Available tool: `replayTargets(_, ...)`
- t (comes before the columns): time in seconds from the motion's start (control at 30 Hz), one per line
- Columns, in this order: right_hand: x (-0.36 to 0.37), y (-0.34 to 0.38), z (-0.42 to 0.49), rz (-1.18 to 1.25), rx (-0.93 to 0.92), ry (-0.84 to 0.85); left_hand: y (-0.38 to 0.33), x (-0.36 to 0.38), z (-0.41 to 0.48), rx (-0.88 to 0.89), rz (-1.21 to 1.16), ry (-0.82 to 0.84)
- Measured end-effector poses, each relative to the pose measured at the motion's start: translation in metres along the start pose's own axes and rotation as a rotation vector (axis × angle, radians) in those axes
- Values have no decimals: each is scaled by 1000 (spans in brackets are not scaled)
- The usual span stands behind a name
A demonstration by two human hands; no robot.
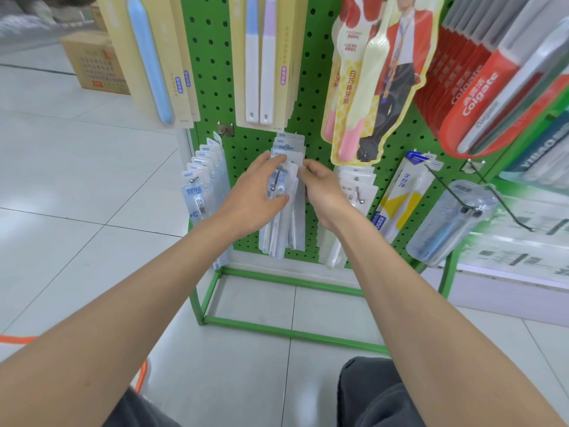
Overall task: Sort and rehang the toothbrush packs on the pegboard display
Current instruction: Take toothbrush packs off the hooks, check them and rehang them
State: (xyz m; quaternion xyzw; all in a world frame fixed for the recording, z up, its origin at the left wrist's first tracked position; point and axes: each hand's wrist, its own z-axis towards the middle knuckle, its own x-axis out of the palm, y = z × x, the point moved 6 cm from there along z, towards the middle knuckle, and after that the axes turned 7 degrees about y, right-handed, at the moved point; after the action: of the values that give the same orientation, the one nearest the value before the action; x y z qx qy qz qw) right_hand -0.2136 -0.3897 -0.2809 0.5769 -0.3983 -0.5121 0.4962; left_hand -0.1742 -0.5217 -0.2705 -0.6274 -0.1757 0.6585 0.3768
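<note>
The green pegboard display [212, 57] is seen standing on a tiled floor [77, 180]. On its lowest row, a bunch of clear toothbrush packs [286, 232] is hung at the middle, flanked by similar blue-labelled packs [200, 180] on the left and white packs [357, 183] on the right. The left hand [255, 192] is spread over the front pack [292, 171], which is gripped between its fingers above and its thumb below. The pack's upper right edge is pinched by the curled right hand [323, 192]. A dark hook [278, 177] is seen between the hands.
</note>
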Motion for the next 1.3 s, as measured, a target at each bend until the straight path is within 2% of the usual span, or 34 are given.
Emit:
replayTargets(0.23,9,-7,4,143,108,34,2,0,-1,4,10,8)
replayTargets(0.47,3,-1,7,291,124,-93,1,-6,11,-19,60,37)
replayTargets(0.77,1,3,26,137,127,-192,4,-3,16,-29,120,35)
replayTargets(1.3,-4,4,36,207,51,-342,10,0,19,-6,123,2)
